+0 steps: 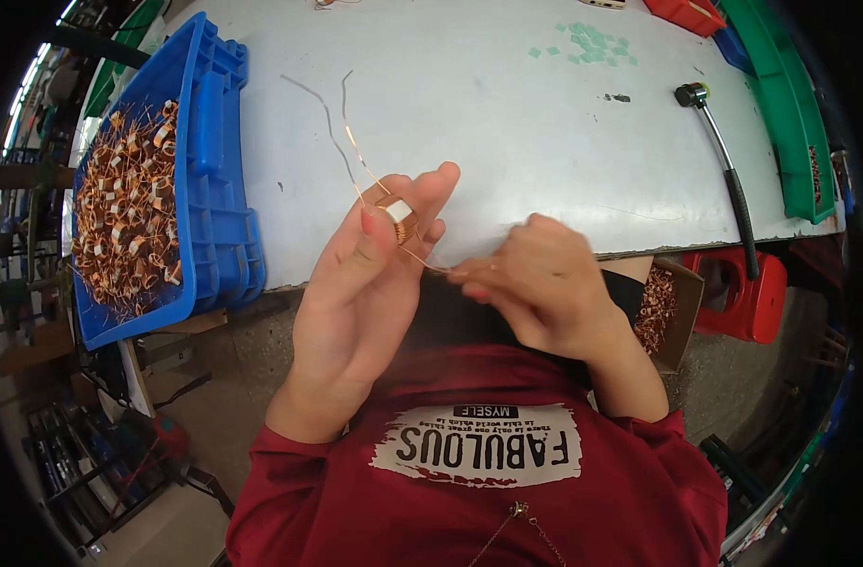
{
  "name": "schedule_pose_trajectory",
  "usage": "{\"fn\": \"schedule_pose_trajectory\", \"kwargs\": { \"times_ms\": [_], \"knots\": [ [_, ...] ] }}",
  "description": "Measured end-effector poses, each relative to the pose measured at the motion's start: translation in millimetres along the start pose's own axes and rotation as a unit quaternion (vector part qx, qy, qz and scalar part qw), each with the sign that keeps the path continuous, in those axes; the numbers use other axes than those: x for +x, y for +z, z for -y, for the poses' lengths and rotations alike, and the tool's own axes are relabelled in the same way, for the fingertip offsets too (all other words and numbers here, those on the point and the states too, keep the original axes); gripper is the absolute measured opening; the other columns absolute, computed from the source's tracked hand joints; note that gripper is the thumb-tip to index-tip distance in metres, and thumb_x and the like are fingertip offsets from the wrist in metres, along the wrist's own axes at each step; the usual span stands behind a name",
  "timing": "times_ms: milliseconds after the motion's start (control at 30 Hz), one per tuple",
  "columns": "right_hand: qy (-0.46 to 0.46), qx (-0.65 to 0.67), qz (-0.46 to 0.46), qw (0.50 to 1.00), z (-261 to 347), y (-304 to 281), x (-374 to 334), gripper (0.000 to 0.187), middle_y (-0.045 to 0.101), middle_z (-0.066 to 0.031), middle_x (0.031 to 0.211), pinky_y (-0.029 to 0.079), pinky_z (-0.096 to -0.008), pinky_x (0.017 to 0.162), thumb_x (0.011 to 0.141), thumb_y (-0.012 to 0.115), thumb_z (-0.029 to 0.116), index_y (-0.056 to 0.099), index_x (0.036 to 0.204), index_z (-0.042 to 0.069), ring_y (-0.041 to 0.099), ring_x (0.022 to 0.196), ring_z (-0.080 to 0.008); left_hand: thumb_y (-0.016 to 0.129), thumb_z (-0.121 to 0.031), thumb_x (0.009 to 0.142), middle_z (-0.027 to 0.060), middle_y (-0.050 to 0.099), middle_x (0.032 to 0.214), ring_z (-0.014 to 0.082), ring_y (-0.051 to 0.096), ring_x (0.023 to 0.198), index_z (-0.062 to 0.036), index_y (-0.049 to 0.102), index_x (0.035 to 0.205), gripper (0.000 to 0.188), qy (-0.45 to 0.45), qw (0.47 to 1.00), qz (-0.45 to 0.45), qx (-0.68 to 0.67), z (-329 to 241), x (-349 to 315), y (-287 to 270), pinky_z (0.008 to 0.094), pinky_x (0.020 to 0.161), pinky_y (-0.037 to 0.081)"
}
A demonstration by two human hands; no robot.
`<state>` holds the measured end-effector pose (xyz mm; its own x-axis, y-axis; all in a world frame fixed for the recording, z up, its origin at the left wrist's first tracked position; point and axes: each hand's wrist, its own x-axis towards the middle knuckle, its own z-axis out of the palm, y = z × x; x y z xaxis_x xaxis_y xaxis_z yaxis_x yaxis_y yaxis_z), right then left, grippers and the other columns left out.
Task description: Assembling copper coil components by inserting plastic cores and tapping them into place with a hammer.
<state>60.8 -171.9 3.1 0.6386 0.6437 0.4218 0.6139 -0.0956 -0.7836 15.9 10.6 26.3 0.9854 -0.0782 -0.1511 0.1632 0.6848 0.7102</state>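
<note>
One white table (469, 123) fills the upper scene; at its left stands a blue crate (211, 118) heaped with small copper coils (129, 208). Near the table's front edge, the person's left hand (361, 269) is turned palm up, fingers cupped behind and thumb in front, gripping a single wound coil (399, 214) with a white top. The right hand (550, 288), slightly blurred, has its knuckles uppermost and its fingertips apparently pinched together on the lower wire (418, 258) running from that coil. If the left thumb slackened while this wire was taut, the coil could twist or drop. Too hard a pull could loosen its windings or snap the strand. Thinnest of all, two upper leads (328, 116) stick out unsupported beyond the left hand; a knock could bend them.
</note>
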Motion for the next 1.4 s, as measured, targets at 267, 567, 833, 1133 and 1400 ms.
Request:
{"fn": "schedule_pose_trajectory", "kwargs": {
  "times_ms": [267, 567, 833, 1133, 1400],
  "knots": [
    [-0.06, -0.117, -0.086, 0.988, 0.9, 27.5, -10.2, 0.019, 0.058, -0.0022, 0.072, 0.038, -0.0267, 0.061, 0.07, 0.066, -0.001, 0.066, 0.088, 0.006, 0.046, 0.06, -0.0171, 0.051, -0.015, 0.094, 0.0185, 0.052, 0.126, 0.0257, 0.036, 0.131, -0.0043, 0.036, 0.125, 0.036, 0.091, 0.992, -0.058, 0.064, 8.3, 8.6, 0.9, 0.0328, 0.102, 0.028],
    [-0.03, -0.192, -0.219, 0.956, 21.4, -10.1, 4.1, 0.02, 0.056, -0.001, 0.071, 0.039, -0.0261, 0.061, 0.075, 0.064, 0.005, 0.063, 0.096, 0.004, 0.047, 0.06, -0.0158, 0.054, -0.008, 0.092, 0.0166, 0.061, 0.101, 0.0238, 0.061, 0.091, -0.0027, 0.03, 0.13, 0.045, 0.103, 0.987, -0.039, 0.117, -7.5, 14.0, 22.5, 0.0263, 0.074, 0.048],
    [0.212, 0.255, 0.041, 0.943, 35.5, -58.0, 31.2, 0.017, 0.053, -0.0036, 0.063, 0.035, -0.0201, 0.055, 0.089, 0.052, 0.01, 0.063, 0.082, -0.001, 0.043, 0.056, -0.0108, 0.05, 0.0, 0.09, 0.0109, 0.062, 0.091, 0.0161, 0.055, 0.065, -0.0019, 0.033, 0.127, 0.041, 0.115, 0.89, 0.11, 0.426, 5.1, 0.6, 43.2, 0.0249, 0.06, 0.044],
    [0.204, 0.308, 0.033, 0.929, 9.3, -48.1, 26.8, 0.03, 0.048, -0.0027, 0.056, 0.03, -0.0179, 0.05, 0.092, 0.05, 0.016, 0.062, 0.07, 0.0, 0.039, 0.052, -0.009, 0.045, -0.012, 0.095, 0.0088, 0.06, 0.074, 0.0176, 0.053, 0.059, -0.001, 0.048, 0.11, 0.019, 0.008, 0.856, 0.106, 0.507, 3.1, -5.8, 36.8, 0.0295, 0.056, 0.041],
    [0.104, 0.367, -0.191, 0.905, -39.4, -82.6, 15.3, 0.033, 0.049, -0.0022, 0.058, 0.025, -0.0191, 0.045, 0.095, 0.05, 0.023, 0.057, 0.069, 0.003, 0.034, 0.049, -0.0063, 0.045, -0.017, 0.097, 0.0047, 0.056, 0.071, 0.0128, 0.045, 0.058, -0.0009, 0.052, 0.101, 0.018, -0.054, 0.894, 0.115, 0.43, 10.0, -25.0, 25.5, 0.0242, 0.055, 0.037]
  ]
}}
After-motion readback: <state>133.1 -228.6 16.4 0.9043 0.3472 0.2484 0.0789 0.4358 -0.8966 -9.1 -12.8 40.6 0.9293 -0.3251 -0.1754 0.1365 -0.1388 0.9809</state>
